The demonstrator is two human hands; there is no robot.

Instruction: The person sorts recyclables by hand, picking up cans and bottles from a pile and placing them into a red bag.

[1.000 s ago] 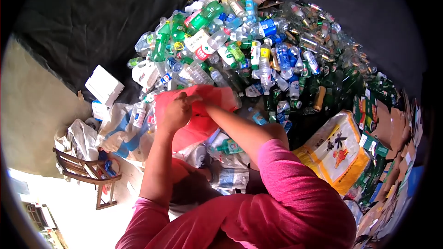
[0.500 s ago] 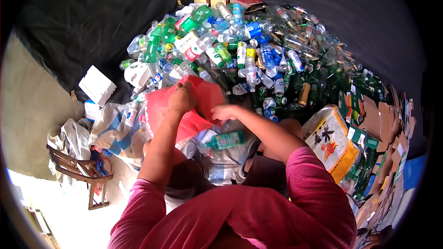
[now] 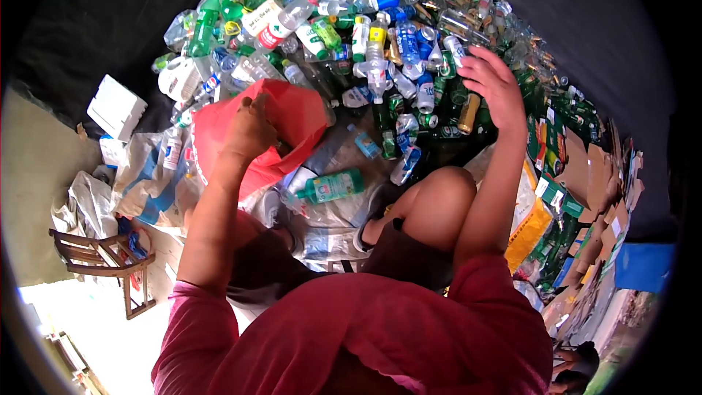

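My left hand [image 3: 251, 133] is closed on the edge of a red plastic bag [image 3: 219, 135], whose mouth gapes toward the right. Over the right part of the heap my right hand [image 3: 495, 89] is raised with its fingers apart and nothing in them. Just by those fingertips is a white and blue can [image 3: 454, 50]; whether they touch it I cannot tell. A gold can [image 3: 469, 114] lies below the hand. Between my feet, under the bag, a green-labelled bottle [image 3: 333, 186] lies on its side, with a small blue-labelled bottle [image 3: 364, 143] above it.
A big heap of plastic bottles and cans [image 3: 322, 25] fills the space ahead, with glass bottles toward the right. Flattened cardboard [image 3: 585, 183] is stacked at right. On the left are a white foam box [image 3: 117, 107], woven sacks [image 3: 150, 186] and a wooden chair [image 3: 99, 256].
My right hand has left the bag's mouth and moved right and up over the heap, its fingers spreading. My left hand still holds the bag. The view has shifted.
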